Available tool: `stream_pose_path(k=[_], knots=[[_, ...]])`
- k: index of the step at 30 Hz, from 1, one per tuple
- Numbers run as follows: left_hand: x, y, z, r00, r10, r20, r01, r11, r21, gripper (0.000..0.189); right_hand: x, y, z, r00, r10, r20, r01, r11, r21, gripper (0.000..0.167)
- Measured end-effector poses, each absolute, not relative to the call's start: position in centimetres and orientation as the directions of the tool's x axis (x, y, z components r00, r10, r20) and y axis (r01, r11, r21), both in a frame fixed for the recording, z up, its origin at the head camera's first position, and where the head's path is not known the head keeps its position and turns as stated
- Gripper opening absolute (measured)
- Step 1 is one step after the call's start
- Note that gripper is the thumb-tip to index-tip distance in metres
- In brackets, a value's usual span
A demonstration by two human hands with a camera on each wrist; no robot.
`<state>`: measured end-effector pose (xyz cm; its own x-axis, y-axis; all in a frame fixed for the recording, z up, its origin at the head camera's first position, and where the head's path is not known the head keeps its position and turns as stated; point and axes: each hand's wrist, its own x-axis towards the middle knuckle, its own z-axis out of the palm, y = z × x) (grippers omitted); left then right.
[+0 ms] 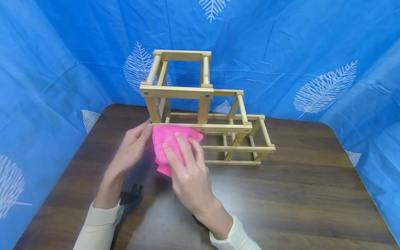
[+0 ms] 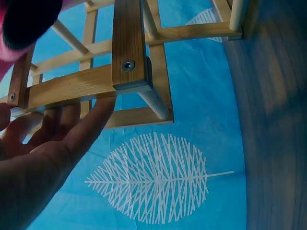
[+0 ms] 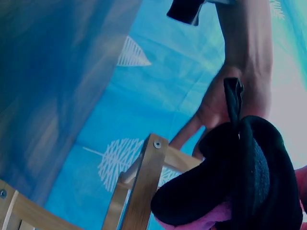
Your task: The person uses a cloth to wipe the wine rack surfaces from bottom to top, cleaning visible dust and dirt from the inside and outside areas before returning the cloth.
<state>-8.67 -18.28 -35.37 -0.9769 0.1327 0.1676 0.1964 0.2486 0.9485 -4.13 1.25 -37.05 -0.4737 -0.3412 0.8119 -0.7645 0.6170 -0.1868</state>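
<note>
A stepped rack of pale wooden slats and dowels [image 1: 176, 92] stands on the table, its tallest part at the left. My left hand [image 1: 129, 149] grips the rack's left side low down; in the left wrist view its fingers [image 2: 88, 127] reach behind a slat. With curved, spread fingers, my right hand [image 1: 190, 177] holds a bright pink cloth [image 1: 162, 137] against the front of the rack, just below a long rail. Its thumb is hidden. A dark folded part of the cloth [image 3: 192, 196] shows in the right wrist view, overlapping the wooden frame.
The dark brown wooden table [image 1: 290, 201] stretches to the right and front of the rack. Close behind hangs a blue curtain [image 1: 265, 41] with white leaf prints, which also lines both sides. Black straps [image 1: 131, 196] show near my wrists.
</note>
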Motion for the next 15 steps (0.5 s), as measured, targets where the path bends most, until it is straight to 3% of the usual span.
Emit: stream_pose_path(k=[10,15], knots=[[-9.23,-18.27,-35.45,-0.975,0.108,0.192,0.218,0.348,0.912,0.052,-4.51,0.95,-37.52,-0.451,-0.300,0.841,-0.724,0.673,-0.149,0.036],[-9.15,-18.38,-35.72,-0.977,0.091,0.193,0.212,0.331,0.919,0.053,-4.40,1.27,-37.80,-0.453,-0.257,0.854,-0.686,0.712,-0.150,0.028]])
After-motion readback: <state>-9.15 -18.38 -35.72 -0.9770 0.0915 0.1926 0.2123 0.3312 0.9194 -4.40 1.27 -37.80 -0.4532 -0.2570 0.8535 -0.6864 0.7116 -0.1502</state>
